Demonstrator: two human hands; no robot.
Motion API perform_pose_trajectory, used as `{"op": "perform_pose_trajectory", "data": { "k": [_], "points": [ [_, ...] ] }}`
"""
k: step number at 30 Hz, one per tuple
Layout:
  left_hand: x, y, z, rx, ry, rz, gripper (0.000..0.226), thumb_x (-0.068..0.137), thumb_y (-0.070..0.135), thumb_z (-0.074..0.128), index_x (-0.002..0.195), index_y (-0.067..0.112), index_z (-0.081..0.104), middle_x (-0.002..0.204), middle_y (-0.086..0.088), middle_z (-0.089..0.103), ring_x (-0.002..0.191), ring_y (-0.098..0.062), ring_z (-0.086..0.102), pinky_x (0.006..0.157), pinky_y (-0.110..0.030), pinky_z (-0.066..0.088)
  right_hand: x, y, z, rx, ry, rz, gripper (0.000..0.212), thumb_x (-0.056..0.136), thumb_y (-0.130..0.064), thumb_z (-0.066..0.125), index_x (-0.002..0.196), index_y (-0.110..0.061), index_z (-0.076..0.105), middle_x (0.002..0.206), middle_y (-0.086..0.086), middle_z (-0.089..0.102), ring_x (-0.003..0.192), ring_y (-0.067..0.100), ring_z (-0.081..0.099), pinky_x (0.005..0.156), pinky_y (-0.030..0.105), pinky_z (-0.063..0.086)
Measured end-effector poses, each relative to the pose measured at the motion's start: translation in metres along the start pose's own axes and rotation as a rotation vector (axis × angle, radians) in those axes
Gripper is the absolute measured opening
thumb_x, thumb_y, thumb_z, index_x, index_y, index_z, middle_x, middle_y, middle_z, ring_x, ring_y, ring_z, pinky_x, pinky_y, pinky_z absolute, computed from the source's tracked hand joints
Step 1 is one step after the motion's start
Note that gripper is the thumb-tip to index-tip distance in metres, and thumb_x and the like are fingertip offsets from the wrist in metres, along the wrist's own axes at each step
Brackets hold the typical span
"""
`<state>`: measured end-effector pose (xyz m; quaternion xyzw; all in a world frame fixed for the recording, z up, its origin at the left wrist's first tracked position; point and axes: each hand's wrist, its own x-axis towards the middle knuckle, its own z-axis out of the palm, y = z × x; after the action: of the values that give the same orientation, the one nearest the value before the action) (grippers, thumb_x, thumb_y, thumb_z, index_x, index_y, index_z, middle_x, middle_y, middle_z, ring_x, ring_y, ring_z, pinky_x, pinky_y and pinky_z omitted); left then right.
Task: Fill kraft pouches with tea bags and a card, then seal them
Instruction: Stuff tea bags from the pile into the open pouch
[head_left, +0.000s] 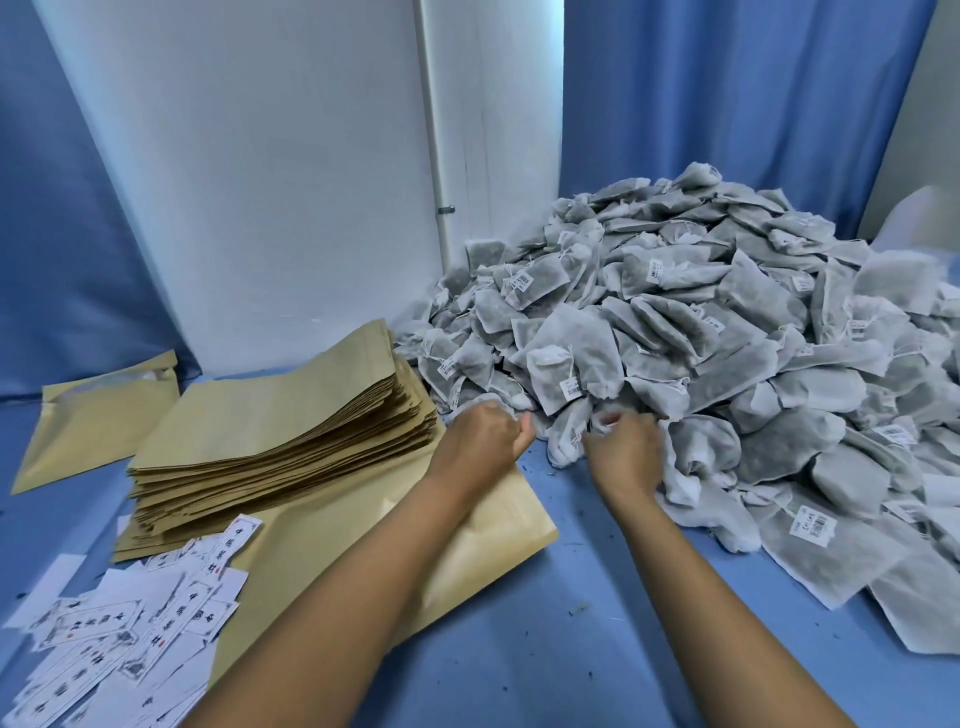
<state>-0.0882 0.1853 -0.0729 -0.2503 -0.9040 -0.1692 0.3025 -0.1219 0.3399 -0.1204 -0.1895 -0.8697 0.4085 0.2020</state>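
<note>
Left hand (485, 431): we curl it at the tea bag pile (701, 332) edge; hold unclear.
Right hand (626, 441): we pinch a tea bag (566, 436), gathering for the pouch (483, 540) lower centre.

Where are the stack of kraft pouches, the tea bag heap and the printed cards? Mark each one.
stack of kraft pouches (291, 415): head view, flat face of the top pouch.
tea bag heap (691, 322): head view, middle of the mound.
printed cards (156, 618): head view, one card in the scattered spread.
</note>
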Motion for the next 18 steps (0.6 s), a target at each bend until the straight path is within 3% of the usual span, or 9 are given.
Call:
{"op": "perform_pose_trajectory", "data": {
  "k": [2,3,6,9,12,14,16,18],
  "points": [
    [-0.005,0.001,0.002,0.041,0.021,0.052,0.050,0.060,-0.004,0.083,0.035,0.005,0.041,0.032,-0.008,0.037,0.033,-0.018,0.042,0.029,-0.018,0.029,0.001,0.021,-0.005,-0.328,0.260,-0.065,0.032,0.080,-0.007,0.059,0.111,-0.001,0.052,0.115,0.021,0.049,0.107,0.036,0.044,0.087,0.040,0.033],
    [-0.005,-0.001,0.003,0.088,0.047,0.099,0.049,0.060,-0.004,0.083,0.035,0.006,0.041,0.032,-0.007,0.037,0.034,-0.018,0.042,0.029,-0.019,0.030,0.001,0.029,-0.007,-0.349,0.302,-0.059,0.033,0.084,-0.005,0.053,0.116,0.001,0.047,0.120,0.023,0.046,0.109,0.037,0.043,0.089,0.041,0.032],
    [-0.003,0.002,0.005,0.081,0.088,0.126,0.050,0.070,-0.002,0.078,0.037,0.005,0.042,0.035,-0.007,0.038,0.037,-0.018,0.042,0.030,-0.024,0.037,0.004,0.043,-0.004,-0.324,0.227,0.046,0.033,0.095,-0.005,0.040,0.126,0.005,0.035,0.124,0.027,0.045,0.111,0.042,0.047,0.090,0.043,0.035],
    [-0.005,0.000,0.009,0.059,0.148,0.147,0.048,0.080,0.002,0.067,0.039,0.004,0.043,0.036,-0.009,0.039,0.040,-0.019,0.042,0.038,-0.031,0.048,0.004,0.043,-0.011,-0.029,0.065,-0.031,0.024,0.091,-0.003,0.049,0.115,0.000,0.048,0.109,0.024,0.059,0.098,0.037,0.056,0.074,0.035,0.038],
    [-0.004,0.003,0.004,0.012,0.151,0.107,0.044,0.083,0.004,0.060,0.042,0.003,0.045,0.039,-0.011,0.041,0.043,-0.022,0.043,0.046,-0.034,0.051,-0.009,0.017,-0.025,0.577,-0.089,-0.122,0.021,0.082,0.002,0.063,0.100,-0.008,0.058,0.093,0.012,0.067,0.081,0.023,0.062,0.071,0.033,0.048],
    [-0.003,0.001,0.005,0.001,0.183,0.092,0.040,0.083,0.005,0.059,0.044,0.000,0.051,0.042,-0.012,0.046,0.045,-0.024,0.047,0.046,-0.032,0.046,-0.016,-0.002,-0.036,0.869,-0.381,-0.070,0.026,0.081,0.006,0.066,0.101,-0.007,0.059,0.088,0.007,0.070,0.074,0.017,0.067,0.063,0.028,0.053],
    [-0.002,0.002,0.000,-0.056,0.201,0.066,0.040,0.087,0.006,0.055,0.048,-0.002,0.056,0.045,-0.013,0.050,0.048,-0.025,0.049,0.048,-0.035,0.043,-0.024,-0.017,-0.042,0.762,-0.734,-0.071,0.018,0.083,0.008,0.063,0.097,-0.005,0.062,0.078,0.002,0.071,0.065,0.011,0.066,0.055,0.021,0.050],
    [0.001,0.004,-0.003,-0.128,0.288,0.067,0.042,0.089,0.004,0.053,0.047,0.000,0.050,0.044,-0.011,0.045,0.047,-0.022,0.044,0.050,-0.035,0.037,-0.036,-0.032,-0.036,0.526,-0.825,-0.152,0.009,0.088,0.005,0.057,0.092,-0.001,0.063,0.078,0.010,0.067,0.067,0.014,0.058,0.057,0.022,0.045]
  ]
}}
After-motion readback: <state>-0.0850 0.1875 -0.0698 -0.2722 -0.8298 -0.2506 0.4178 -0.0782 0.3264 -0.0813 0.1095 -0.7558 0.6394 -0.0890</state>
